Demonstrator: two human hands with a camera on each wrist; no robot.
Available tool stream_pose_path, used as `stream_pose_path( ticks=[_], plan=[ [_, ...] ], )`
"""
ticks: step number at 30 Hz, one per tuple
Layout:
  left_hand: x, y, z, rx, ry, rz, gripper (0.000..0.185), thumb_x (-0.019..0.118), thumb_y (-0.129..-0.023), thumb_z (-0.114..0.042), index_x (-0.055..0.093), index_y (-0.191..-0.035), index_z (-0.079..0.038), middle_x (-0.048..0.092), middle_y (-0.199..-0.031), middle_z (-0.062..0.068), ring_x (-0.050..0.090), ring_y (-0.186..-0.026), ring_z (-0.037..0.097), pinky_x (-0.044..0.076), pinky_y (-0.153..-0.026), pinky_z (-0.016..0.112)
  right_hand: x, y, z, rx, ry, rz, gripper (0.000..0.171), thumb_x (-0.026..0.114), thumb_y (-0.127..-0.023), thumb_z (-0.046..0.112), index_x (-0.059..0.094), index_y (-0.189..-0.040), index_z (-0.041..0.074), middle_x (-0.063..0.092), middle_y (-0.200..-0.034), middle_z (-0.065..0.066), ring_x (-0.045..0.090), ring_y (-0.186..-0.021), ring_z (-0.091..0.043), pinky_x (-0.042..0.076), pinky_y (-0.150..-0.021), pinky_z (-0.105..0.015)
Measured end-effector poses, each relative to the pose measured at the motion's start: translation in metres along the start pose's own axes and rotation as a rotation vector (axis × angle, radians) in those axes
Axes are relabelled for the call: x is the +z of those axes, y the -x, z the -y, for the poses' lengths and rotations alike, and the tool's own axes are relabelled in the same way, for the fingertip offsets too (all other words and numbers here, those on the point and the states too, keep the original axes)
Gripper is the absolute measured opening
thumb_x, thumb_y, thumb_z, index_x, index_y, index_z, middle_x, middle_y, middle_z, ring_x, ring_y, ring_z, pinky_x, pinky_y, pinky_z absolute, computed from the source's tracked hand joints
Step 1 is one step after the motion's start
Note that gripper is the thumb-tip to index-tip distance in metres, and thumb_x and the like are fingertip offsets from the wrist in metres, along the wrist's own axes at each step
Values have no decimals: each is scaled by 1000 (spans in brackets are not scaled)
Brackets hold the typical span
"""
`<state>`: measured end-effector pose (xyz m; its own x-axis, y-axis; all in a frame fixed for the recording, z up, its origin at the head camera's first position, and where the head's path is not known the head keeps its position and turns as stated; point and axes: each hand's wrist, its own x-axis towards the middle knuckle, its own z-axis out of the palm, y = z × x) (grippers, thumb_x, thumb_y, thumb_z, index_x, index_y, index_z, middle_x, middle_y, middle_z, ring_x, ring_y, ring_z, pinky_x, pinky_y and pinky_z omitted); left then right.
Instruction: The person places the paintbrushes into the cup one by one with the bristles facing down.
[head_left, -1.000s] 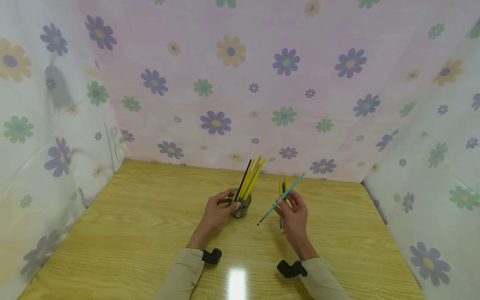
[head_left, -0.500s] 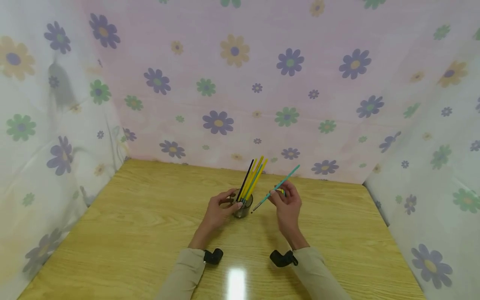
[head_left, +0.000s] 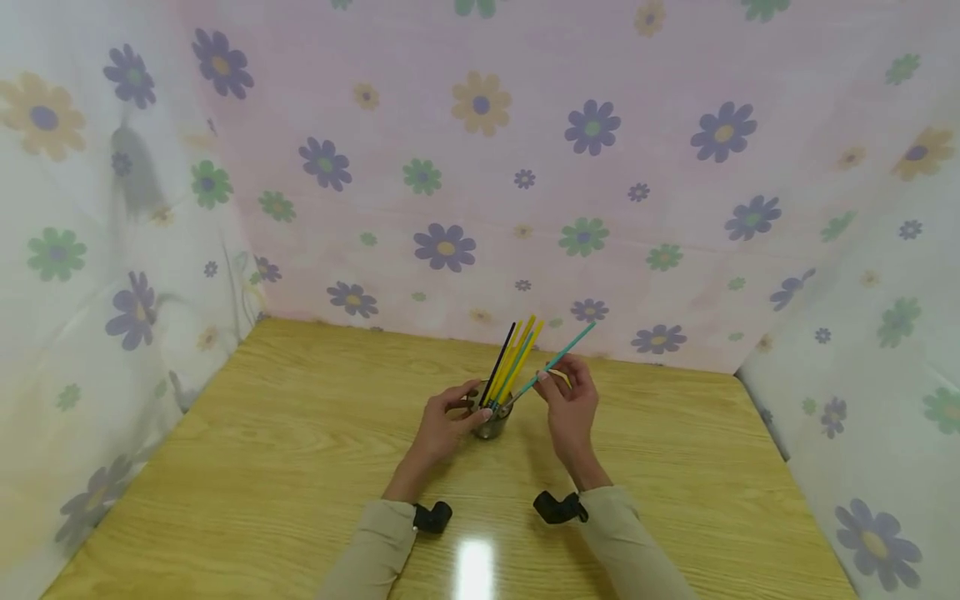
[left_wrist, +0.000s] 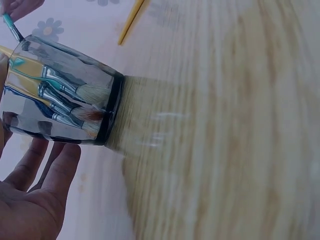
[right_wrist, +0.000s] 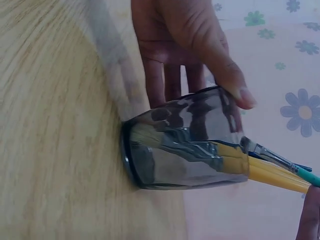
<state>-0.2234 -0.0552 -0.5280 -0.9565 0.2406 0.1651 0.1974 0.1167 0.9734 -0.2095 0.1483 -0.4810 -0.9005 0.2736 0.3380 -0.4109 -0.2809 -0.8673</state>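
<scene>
Smoky glass (head_left: 492, 429) is steadied, seemingly, by gripping fingers of the left hand (head_left: 441, 427); at its rim, fingers of the right hand (head_left: 572, 410) pinch a teal brush (head_left: 573, 343).

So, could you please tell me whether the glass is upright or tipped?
Upright: the glass rests base-down on the table, with brushes leaning bristle-down inside.

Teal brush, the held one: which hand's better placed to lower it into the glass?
Right, I'd judge: the right hand pinches the teal brush, its bristle end near the rim of the glass, which the left hand grips.
</scene>
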Motion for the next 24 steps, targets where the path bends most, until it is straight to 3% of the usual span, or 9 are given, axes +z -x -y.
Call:
stream_pose_path(
  ticks=[8,17,24],
  plan=[
    [2,1,-1,3,11,4,54,76,-93,-11,59,-144,-7,59,-132,21,60,-117,38,54,-102,51,-1,6,-18,-64,162,-5,27,65,-97,-6,55,-122,-7,57,-112,-19,67,-94,-15,62,-80,-27],
    [3,0,-2,4,16,-8,54,76,-93,-10,59,-143,-5,60,-133,23,60,-118,41,53,-102,54,6,4,-25,-74,195,-13,31,64,-96,-9,56,-125,-9,54,-117,-33,66,-97,-27,62,-78,-27],
    [1,0,-2,14,-8,-4,55,75,-94,-13,57,-145,-4,59,-135,22,59,-119,41,53,-102,54,9,4,-31,-48,216,0,34,65,-95,-8,58,-128,-10,54,-119,-33,65,-95,-17,62,-78,-26]
  ],
)
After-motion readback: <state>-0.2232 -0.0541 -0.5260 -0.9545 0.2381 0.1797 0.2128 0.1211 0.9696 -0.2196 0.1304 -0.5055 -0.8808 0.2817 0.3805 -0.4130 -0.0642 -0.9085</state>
